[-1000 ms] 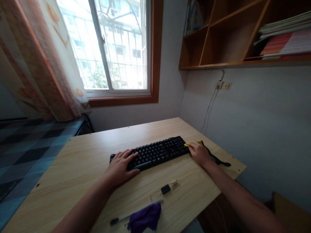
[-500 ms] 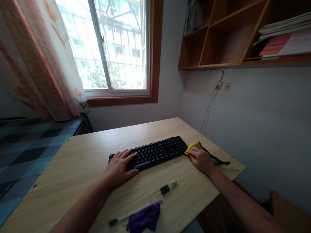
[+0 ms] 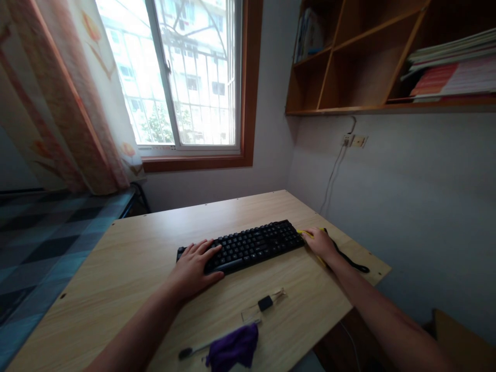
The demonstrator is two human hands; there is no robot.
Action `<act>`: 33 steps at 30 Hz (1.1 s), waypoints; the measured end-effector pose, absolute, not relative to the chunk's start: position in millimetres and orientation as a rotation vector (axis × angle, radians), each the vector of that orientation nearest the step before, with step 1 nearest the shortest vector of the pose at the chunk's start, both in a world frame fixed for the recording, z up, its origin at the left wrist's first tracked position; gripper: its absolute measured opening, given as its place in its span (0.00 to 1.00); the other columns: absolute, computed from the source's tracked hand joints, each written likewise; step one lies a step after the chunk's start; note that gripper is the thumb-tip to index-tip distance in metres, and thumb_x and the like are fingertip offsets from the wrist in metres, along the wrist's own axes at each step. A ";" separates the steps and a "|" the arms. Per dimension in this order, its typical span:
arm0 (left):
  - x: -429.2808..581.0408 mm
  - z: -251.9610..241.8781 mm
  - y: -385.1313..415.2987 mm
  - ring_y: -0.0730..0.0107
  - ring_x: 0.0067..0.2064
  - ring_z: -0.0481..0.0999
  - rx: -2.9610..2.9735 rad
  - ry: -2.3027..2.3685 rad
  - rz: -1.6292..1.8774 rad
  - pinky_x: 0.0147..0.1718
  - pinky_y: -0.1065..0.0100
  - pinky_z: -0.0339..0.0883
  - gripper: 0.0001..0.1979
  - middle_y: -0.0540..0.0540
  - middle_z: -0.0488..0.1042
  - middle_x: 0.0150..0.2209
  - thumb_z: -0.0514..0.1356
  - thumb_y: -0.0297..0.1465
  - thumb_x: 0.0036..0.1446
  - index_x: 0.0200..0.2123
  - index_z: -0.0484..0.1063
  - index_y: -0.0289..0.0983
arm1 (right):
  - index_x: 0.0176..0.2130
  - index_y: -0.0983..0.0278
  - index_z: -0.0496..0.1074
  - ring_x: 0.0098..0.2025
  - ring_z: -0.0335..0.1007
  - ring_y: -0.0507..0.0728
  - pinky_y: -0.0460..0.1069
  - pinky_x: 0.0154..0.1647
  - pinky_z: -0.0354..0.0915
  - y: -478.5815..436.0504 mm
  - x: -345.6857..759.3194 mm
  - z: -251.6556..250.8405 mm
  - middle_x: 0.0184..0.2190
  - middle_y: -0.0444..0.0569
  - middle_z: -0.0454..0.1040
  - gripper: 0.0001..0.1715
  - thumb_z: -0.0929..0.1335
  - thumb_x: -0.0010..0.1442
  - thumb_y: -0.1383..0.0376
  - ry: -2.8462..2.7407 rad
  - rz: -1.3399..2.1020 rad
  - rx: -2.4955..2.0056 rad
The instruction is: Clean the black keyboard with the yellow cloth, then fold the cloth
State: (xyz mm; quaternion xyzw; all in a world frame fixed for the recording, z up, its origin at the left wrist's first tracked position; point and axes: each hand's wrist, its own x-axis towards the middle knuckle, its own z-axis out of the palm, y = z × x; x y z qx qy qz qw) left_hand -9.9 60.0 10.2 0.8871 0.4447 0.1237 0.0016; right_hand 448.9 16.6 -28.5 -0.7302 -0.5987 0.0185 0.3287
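A black keyboard lies across the middle of the wooden table. My left hand rests with spread fingers over its left end, the thumb along the front edge. At the keyboard's right end, my right hand is closed on a yellow cloth, pressing it by the keyboard's side edge. Most of the cloth is hidden under the hand. A black strip, perhaps the cloth's border or a cord, trails out to the right of the wrist.
Nearer me lie a purple cloth, a brush with a dark head and a small black piece with a clear part. A checked bed stands left, under the curtain. Wall shelves hang at upper right.
My right hand has shifted slightly up along the keyboard's right end, and less of the yellow cloth shows. My left hand keeps its place on the keyboard. The view has moved slightly.
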 end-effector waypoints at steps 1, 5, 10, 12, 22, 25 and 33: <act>-9.6 10.2 60.0 0.43 0.69 0.60 2.782 1.399 0.383 0.68 0.42 0.49 0.39 0.42 0.61 0.70 0.64 0.54 0.54 0.66 0.68 0.46 | 0.46 0.63 0.82 0.51 0.77 0.61 0.50 0.52 0.67 18.4 447.8 -28.7 0.48 0.55 0.81 0.19 0.65 0.64 0.61 -1.580 0.090 -1.916; -9.4 9.1 60.2 0.43 0.69 0.60 2.773 1.409 0.382 0.68 0.43 0.48 0.39 0.41 0.61 0.70 0.64 0.54 0.54 0.66 0.67 0.46 | 0.44 0.64 0.82 0.49 0.77 0.61 0.51 0.51 0.67 10.5 449.5 -31.0 0.46 0.55 0.82 0.18 0.65 0.63 0.60 -1.620 0.134 -1.909; -11.3 4.1 64.1 0.41 0.68 0.62 2.762 1.376 0.466 0.67 0.42 0.50 0.39 0.41 0.63 0.69 0.64 0.55 0.52 0.65 0.69 0.48 | 0.42 0.62 0.82 0.46 0.76 0.61 0.52 0.49 0.68 -24.5 449.0 -31.0 0.43 0.54 0.82 0.19 0.64 0.66 0.58 -1.790 0.082 -1.839; -11.7 2.3 65.7 0.41 0.68 0.62 2.763 1.358 0.498 0.67 0.42 0.50 0.39 0.41 0.63 0.69 0.64 0.56 0.52 0.65 0.69 0.48 | 0.43 0.61 0.82 0.45 0.76 0.60 0.51 0.46 0.68 -38.6 443.8 -31.3 0.43 0.52 0.81 0.19 0.63 0.68 0.58 -1.886 0.031 -1.818; -10.6 0.6 61.6 0.42 0.70 0.58 2.811 1.359 0.479 0.69 0.42 0.47 0.40 0.39 0.61 0.70 0.62 0.55 0.55 0.67 0.66 0.44 | 0.50 0.60 0.79 0.45 0.75 0.59 0.51 0.46 0.66 -64.2 423.3 -38.4 0.44 0.52 0.80 0.17 0.63 0.69 0.60 -1.857 -0.236 -1.834; -8.9 4.3 54.4 0.42 0.71 0.57 2.850 1.373 0.450 0.68 0.42 0.48 0.40 0.38 0.60 0.70 0.61 0.54 0.57 0.68 0.65 0.43 | 0.50 0.62 0.79 0.46 0.74 0.62 0.53 0.49 0.64 -66.2 418.0 -38.4 0.43 0.53 0.79 0.17 0.65 0.68 0.59 -1.825 -0.340 -1.897; -19.6 16.0 40.3 0.45 0.67 0.64 2.825 1.459 0.678 0.66 0.44 0.54 0.30 0.36 0.65 0.67 0.54 0.47 0.66 0.66 0.67 0.40 | 0.51 0.62 0.79 0.47 0.72 0.65 0.55 0.48 0.62 -70.0 409.1 -33.8 0.44 0.56 0.79 0.17 0.67 0.66 0.61 -1.726 -0.379 -2.071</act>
